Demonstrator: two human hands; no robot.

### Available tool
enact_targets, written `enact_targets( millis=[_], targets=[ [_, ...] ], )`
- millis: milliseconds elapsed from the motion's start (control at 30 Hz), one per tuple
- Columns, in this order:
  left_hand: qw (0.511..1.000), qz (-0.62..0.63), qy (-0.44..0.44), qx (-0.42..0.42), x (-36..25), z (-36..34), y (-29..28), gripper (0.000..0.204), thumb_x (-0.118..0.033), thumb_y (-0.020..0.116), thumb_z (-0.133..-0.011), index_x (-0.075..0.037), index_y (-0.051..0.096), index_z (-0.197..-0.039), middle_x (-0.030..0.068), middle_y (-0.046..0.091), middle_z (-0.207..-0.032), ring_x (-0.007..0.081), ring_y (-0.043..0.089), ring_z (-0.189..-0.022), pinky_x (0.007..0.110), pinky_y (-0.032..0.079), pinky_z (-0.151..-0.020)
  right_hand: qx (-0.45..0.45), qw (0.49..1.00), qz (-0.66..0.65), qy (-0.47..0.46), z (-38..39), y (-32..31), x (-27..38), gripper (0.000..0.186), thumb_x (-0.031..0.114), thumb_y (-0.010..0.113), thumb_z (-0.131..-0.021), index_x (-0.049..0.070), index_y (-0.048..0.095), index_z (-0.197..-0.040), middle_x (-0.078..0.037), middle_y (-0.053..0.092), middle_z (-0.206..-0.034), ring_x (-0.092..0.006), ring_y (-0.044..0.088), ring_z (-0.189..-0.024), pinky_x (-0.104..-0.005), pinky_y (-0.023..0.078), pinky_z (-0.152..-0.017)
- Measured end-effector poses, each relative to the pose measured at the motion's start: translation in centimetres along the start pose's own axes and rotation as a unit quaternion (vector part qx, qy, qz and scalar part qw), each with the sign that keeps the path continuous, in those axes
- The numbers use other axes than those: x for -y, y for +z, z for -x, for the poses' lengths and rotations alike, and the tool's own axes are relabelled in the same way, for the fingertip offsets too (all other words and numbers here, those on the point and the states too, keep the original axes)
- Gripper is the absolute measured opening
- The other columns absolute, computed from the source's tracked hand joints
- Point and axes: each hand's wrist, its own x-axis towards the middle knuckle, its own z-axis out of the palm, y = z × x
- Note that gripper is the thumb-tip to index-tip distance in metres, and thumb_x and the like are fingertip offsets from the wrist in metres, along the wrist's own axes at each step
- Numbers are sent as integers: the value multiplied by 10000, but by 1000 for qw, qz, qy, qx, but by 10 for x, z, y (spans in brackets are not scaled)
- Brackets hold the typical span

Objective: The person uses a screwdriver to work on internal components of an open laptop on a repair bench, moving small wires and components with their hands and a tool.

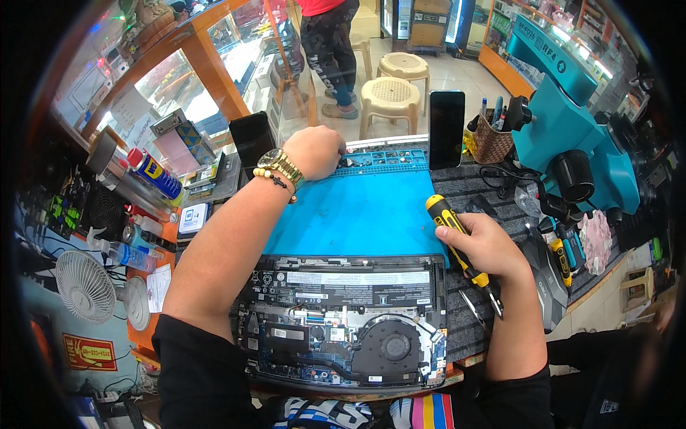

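Note:
My left hand [321, 150] reaches to the far edge of the blue mat [343, 214], beside a compartmented parts tray [386, 160]. Its fingers curl down, and whatever they hold is hidden. A gold watch and beaded bracelet are on that wrist. My right hand [479, 247] grips a yellow and black screwdriver [443, 214], raised over the mat's right edge. Below lies an open laptop [343, 286] showing its battery, circuit board and round fan [395, 347]. Metal tweezers [471, 307] lie to its right.
Phones [446, 129] [250, 139] stand behind the mat. A teal machine [557, 143], pen basket [491, 139] and several tools [561, 261] crowd the right. A desk fan [86, 286] and spray can [153, 175] are left. A person [329, 57] stands beyond, near plastic stools [389, 100].

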Motion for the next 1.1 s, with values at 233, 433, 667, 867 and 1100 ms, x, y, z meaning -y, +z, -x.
enact_targets(
  millis=[233,433,667,867,1100],
  targets=[
    [996,63,16,-53,-19,-6,2,316,-195,642,-1025,-185,803,-1296,197,805,-1049,397,761,-1013,518,601,-937,-1,1000,-1,-3,-1,0,-4,598,553,762,-989,-32,719,-872,-52,661,-718,-131,613,-661,-361,493,-608],
    [995,69,48,-45,-36,-25,24,386,-165,577,-1044,-194,755,-1385,215,795,-1063,414,753,-1026,536,595,-930,3,1000,-9,-6,-1,1,-3,597,552,763,-987,-32,717,-869,-52,657,-715,-128,614,-663,-356,494,-610],
    [990,103,48,-85,-34,-26,24,371,-159,539,-1050,-176,786,-1326,210,796,-1076,410,751,-1033,540,594,-934,-6,1000,-11,-14,-1,2,-3,593,539,761,-990,-39,717,-864,-56,655,-710,-130,613,-666,-363,493,-618],
    [995,76,26,-58,-30,-24,15,363,-164,550,-1050,-198,794,-1316,210,797,-1054,410,755,-1009,537,594,-933,-6,1000,-3,-5,0,0,-3,592,535,764,-992,-43,721,-871,-56,654,-711,-129,609,-671,-364,492,-623],
    [996,49,50,-50,-30,-24,26,468,-109,544,-1001,-238,778,-1385,211,796,-1027,408,760,-976,526,598,-900,-2,1000,-8,-8,-2,1,-5,604,545,764,-991,-51,729,-897,-59,662,-727,-134,615,-676,-363,497,-628]
  ],
)
